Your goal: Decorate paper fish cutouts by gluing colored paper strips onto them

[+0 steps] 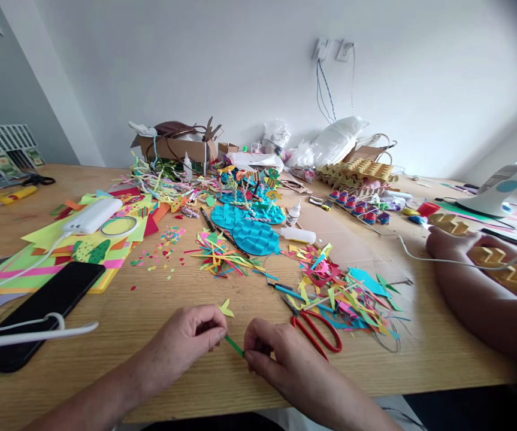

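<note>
Between my two hands a narrow green paper strip (234, 345) is stretched above the wooden table (159, 383). My left hand (197, 329) pinches its upper left end between thumb and fingertips. At the lower right end, my right hand (269, 353) grips it the same way, with the other fingers curled in. Just beyond my left fingertips lies a small yellow-green paper scrap (226, 308). Red-handled scissors (316, 332) rest beside my right hand, near a heap of coloured paper cuttings (343, 293).
A co-worker's arms (469, 305) reach in from the right, over yellow egg-carton pieces (505, 269). A black phone (38, 311), a white power bank (94, 216) and coloured sheets (11, 269) lie left. Blue egg-carton shapes (253, 236), glue bottles (298, 234) and pens fill the middle.
</note>
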Demonstrator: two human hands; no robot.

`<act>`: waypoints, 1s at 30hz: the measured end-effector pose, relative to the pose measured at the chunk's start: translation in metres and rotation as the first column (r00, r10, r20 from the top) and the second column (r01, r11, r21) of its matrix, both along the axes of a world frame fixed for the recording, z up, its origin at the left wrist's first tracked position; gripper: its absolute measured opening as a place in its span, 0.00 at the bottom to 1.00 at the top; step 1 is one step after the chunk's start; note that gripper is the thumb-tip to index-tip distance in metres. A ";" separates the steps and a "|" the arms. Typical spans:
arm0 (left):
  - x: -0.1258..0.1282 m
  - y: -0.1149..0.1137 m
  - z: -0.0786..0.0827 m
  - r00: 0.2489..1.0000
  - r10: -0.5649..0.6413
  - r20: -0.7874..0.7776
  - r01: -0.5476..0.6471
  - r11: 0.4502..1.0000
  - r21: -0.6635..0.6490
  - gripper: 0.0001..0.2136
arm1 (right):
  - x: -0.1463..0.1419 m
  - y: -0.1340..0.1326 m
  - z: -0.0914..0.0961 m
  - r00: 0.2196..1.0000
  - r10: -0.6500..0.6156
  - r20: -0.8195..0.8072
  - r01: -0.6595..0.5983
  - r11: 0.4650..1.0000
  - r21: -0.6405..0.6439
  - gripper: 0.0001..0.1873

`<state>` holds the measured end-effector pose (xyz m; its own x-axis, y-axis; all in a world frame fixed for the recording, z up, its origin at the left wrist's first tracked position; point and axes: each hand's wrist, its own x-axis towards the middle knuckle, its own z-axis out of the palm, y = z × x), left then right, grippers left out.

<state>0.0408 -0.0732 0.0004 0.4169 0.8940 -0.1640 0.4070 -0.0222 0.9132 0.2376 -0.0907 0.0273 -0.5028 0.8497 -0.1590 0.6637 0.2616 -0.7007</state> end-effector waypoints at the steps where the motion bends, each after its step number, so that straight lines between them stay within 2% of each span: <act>1: -0.004 0.002 0.002 0.999 -0.001 0.039 0.003 0.999 -0.051 0.08 | 0.002 0.001 -0.001 0.999 0.015 -0.043 -0.016 1.000 -0.013 0.06; 3: -0.013 0.003 0.009 0.989 -0.007 0.148 0.035 0.983 -0.183 0.09 | 0.006 0.005 -0.003 0.993 0.024 -0.117 -0.019 0.999 0.042 0.06; 5: -0.020 0.003 0.016 0.969 0.006 0.248 0.067 0.957 -0.284 0.10 | 0.009 0.008 -0.007 0.990 0.020 -0.138 0.014 0.971 0.240 0.07; 7: -0.022 0.000 0.020 0.955 0.016 0.296 0.091 0.935 -0.344 0.10 | 0.008 0.008 -0.010 0.991 0.084 -0.104 -0.024 0.874 0.486 0.08; 9: -0.021 -0.002 0.019 0.953 0.006 0.303 0.112 0.922 -0.370 0.09 | 0.002 0.004 -0.011 0.978 0.210 -0.023 -0.144 0.743 0.653 0.11; 11: -0.017 -0.003 0.017 0.959 -0.004 0.285 0.114 0.921 -0.372 0.09 | -0.005 -0.001 -0.012 0.953 0.300 0.042 -0.234 0.639 0.733 0.12; 14: -0.014 -0.003 0.014 0.970 -0.011 0.243 0.103 0.923 -0.371 0.07 | -0.014 -0.007 -0.015 0.947 0.312 0.069 -0.241 0.555 0.796 0.12; 17: -0.015 -0.001 0.010 0.979 -0.017 0.205 0.093 0.926 -0.367 0.07 | -0.019 -0.008 -0.019 0.955 0.288 0.064 -0.216 0.536 0.816 0.13; 21: -0.020 0.004 0.001 0.986 -0.042 0.162 0.092 0.944 -0.316 0.10 | -0.023 -0.009 -0.025 0.964 0.262 0.052 -0.191 0.539 0.821 0.14; 25: -0.023 0.011 -0.006 0.992 -0.082 0.092 0.099 0.974 -0.204 0.10 | -0.028 -0.010 -0.032 0.975 0.221 -0.011 -0.119 0.564 0.817 0.16; 30: -0.027 0.017 -0.002 0.993 -0.087 -0.077 0.084 0.995 -0.048 0.08 | -0.036 -0.009 -0.043 0.987 0.155 -0.040 -0.061 0.594 0.802 0.15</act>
